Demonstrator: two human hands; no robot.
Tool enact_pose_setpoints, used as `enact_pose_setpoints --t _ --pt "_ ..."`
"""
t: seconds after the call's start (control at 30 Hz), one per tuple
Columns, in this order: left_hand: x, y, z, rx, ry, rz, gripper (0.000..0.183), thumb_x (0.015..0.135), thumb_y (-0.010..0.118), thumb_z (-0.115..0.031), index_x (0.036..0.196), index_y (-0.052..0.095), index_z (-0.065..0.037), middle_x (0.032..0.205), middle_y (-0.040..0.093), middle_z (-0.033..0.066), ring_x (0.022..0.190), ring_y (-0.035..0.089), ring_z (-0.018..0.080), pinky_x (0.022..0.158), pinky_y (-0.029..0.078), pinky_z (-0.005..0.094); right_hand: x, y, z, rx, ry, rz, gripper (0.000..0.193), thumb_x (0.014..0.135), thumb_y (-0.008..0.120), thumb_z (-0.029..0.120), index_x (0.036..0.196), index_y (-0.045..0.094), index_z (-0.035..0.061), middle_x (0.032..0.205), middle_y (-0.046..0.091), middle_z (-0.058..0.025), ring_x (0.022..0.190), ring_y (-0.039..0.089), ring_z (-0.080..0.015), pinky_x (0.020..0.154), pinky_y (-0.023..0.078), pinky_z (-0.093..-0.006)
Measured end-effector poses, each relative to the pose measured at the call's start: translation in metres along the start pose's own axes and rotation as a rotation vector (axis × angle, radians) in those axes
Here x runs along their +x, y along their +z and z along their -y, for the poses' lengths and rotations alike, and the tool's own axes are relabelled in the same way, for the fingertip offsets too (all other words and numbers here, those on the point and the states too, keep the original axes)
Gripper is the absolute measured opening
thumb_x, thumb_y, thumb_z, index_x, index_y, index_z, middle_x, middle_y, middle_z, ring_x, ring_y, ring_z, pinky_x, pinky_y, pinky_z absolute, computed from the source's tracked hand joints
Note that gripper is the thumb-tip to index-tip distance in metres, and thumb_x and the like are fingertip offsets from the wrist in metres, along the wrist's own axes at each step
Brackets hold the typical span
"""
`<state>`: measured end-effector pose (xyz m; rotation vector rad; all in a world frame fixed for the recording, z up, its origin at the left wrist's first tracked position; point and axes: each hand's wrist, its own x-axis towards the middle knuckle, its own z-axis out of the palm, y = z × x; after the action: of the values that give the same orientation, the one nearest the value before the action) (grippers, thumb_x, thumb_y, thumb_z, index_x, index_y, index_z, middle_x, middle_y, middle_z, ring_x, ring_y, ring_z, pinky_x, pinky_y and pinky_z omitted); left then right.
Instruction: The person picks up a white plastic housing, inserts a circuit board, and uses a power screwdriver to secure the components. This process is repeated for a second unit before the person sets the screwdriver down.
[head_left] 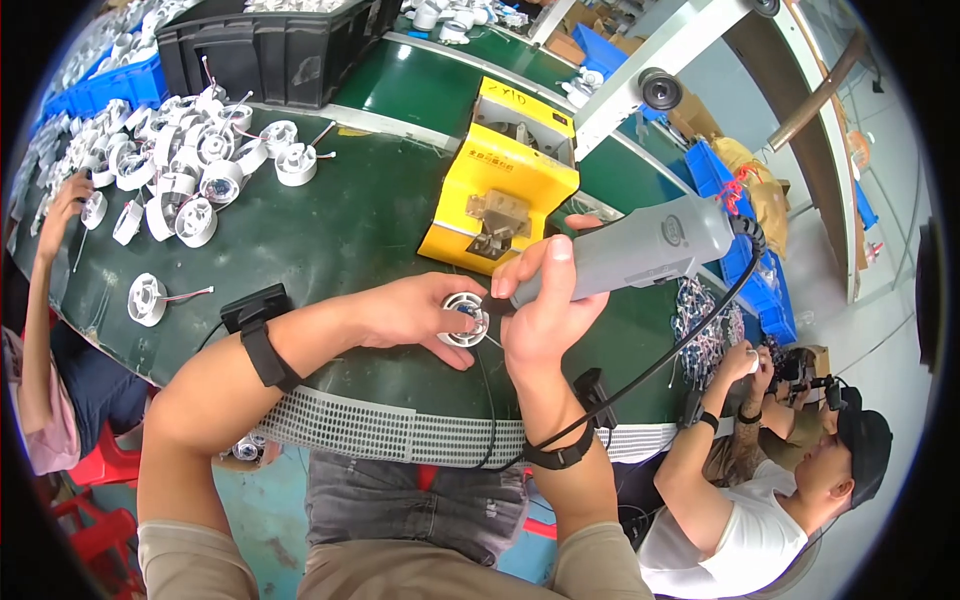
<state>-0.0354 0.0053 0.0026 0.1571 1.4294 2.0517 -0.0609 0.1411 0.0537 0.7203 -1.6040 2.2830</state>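
My left hand (pixel 408 312) grips a small white round plastic housing (pixel 468 338) on the green worktop, its fingers around the rim and over the open face. In my right hand (pixel 540 320) lies a thick grey electric screwdriver (pixel 640 248), tilted with its dark tip at the housing's right side. Whether the tip touches a screw cannot be made out. A black cord runs from the screwdriver's far end down past my right wrist. Just beyond both hands stands a yellow screw feeder (pixel 455 185) with a metal mechanism on its front.
Many white housings (pixel 195 222) with wires are heaped at left; a single housing (pixel 147 299) lies nearer. A black crate (pixel 260 60) stands behind. A co-worker's hand (pixel 70 200) reaches the heap. At right are bundled wires (pixel 705 320), blue bins (pixel 765 305) and another seated person (pixel 740 510).
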Motion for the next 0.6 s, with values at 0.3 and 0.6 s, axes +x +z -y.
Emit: enact_pose_setpoints --t 0.3,0.6 --pt "-0.002 0.004 -0.004 0.010 -0.011 -0.011 0.035 0.097 0.052 -0.007 0.129 0.044 0.004 0.113 0.057 0.0146 0.097 0.067 0.0270 0.086 0.060 0.0346 0.000 -0.004 -0.002 0.002 -0.010 0.022 0.032 0.096 0.050 0.015 0.119 0.038 -0.0040 0.060 0.046 -0.0066 0.045 0.048 -0.0158 0.043 0.044 -0.0301" --pt "-0.001 0.002 -0.001 0.006 -0.019 -0.013 0.033 0.097 0.052 -0.007 0.128 0.045 0.004 0.113 0.057 0.0145 0.097 0.066 0.0276 0.086 0.060 0.0359 -0.001 -0.007 -0.009 0.071 0.031 0.098 0.033 0.095 0.054 0.017 0.117 0.038 -0.0017 0.063 0.047 -0.0065 0.046 0.048 -0.0159 0.045 0.045 -0.0311"
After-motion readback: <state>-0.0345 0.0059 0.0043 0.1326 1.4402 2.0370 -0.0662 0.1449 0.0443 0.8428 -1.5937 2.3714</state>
